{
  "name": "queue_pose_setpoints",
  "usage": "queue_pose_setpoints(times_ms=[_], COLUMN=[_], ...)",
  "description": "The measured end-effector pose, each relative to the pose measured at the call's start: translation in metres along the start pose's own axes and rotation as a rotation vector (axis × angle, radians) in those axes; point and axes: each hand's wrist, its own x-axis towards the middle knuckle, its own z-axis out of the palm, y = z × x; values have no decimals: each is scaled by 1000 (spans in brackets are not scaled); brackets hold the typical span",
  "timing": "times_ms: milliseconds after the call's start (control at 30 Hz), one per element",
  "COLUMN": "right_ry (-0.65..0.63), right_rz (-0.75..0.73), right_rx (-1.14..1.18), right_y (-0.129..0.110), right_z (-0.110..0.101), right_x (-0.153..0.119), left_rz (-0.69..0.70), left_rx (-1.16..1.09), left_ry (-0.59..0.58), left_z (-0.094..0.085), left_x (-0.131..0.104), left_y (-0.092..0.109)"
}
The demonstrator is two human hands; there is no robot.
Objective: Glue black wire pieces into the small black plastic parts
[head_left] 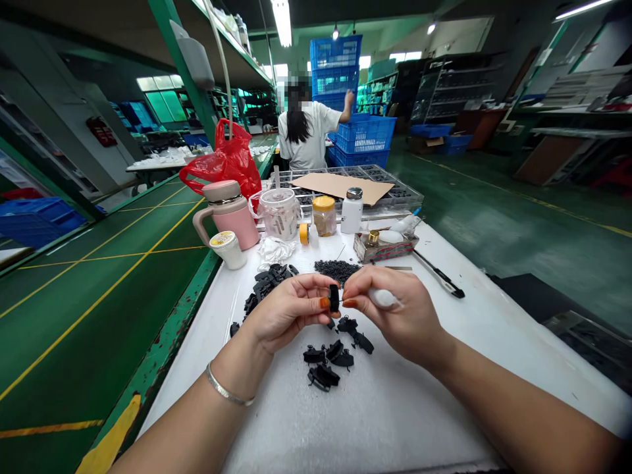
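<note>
Over the middle of the white table [395, 408], my left hand [291, 306] pinches a small black plastic part [334, 298] between thumb and fingers. My right hand [399, 309] is closed around a small white squeeze bottle [384, 299]. A thin dark tip pokes out between its finger and thumb and meets the right side of the part, or nearly so. Below my hands lie several similar black pieces [323, 376]. A larger heap of black parts [266, 283] is partly hidden behind my left hand. Tiny black pieces [338, 268] form a pile beyond my fingers.
Along the back stand a pink thermos mug [237, 214], a clear tub [280, 214], a yellow-lidded jar [324, 216] and a white pump bottle [352, 212]. A small box [385, 249] and black-handled tool [444, 280] lie right. Ahead, a person [306, 131] faces blue crates [365, 135].
</note>
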Motion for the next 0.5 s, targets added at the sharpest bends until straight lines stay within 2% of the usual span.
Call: queue_pose_setpoints(times_ms=[233, 500], right_ry=[8, -17], right_rz=[-204, -271], right_rx=[-96, -148], right_y=[4, 5], right_z=[3, 2], right_x=[1, 1], left_rz=[-1, -6], left_rx=[-3, 9], left_ry=[15, 45], left_z=[2, 3], left_x=[1, 1], left_y=[0, 0])
